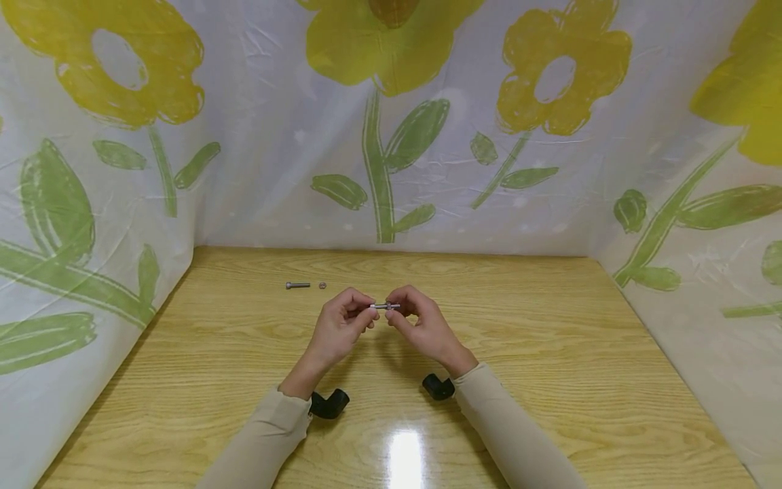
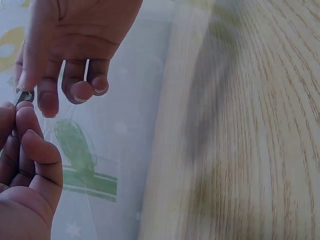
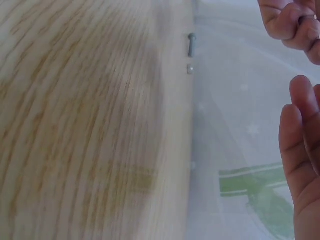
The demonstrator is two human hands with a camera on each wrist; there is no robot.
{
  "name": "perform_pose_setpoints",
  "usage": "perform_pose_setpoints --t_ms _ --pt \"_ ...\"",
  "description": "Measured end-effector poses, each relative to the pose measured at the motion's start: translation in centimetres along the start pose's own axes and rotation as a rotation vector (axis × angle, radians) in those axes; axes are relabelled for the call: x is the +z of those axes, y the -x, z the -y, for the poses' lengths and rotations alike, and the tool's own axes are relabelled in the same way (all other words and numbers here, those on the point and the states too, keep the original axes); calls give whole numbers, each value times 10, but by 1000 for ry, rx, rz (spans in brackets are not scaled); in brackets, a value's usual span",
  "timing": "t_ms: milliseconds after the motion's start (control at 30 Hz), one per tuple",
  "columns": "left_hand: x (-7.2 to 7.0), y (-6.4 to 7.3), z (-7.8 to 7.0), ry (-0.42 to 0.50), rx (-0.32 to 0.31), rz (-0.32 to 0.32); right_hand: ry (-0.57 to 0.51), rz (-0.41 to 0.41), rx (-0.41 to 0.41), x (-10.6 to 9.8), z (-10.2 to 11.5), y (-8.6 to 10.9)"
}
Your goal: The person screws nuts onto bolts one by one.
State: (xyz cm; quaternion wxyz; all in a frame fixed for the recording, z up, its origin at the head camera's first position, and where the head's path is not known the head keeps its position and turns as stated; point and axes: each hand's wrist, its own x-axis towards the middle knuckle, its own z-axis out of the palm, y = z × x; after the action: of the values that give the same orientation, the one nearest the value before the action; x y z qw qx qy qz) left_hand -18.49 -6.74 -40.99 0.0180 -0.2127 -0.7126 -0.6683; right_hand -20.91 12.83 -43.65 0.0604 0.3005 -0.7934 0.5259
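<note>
Metal bolt is held above the wooden table: left hand pinches one end, right hand pinches the nut around its shank. Second bolt and second nut lie near the table's far edge.

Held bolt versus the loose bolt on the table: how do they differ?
The held bolt is up in the hands, left hand at one end, right hand near the other; the loose bolt lies on the table. The held bolt has a nut around its shaft; the loose bolt is bare, a second nut lying apart. Both look silvery.
</note>
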Motion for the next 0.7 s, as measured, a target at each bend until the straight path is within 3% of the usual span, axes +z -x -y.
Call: perform_pose_setpoints --t_ms 133,433,700 --pt "1 0 1 -3 7 9 17 -8 -13 0 -1 0" --pt "2 0 2 1 18 9 22 1 59 -1 0 1" --pt "2 -1 2 7 1 -7 -8 0 27 0 1 0"
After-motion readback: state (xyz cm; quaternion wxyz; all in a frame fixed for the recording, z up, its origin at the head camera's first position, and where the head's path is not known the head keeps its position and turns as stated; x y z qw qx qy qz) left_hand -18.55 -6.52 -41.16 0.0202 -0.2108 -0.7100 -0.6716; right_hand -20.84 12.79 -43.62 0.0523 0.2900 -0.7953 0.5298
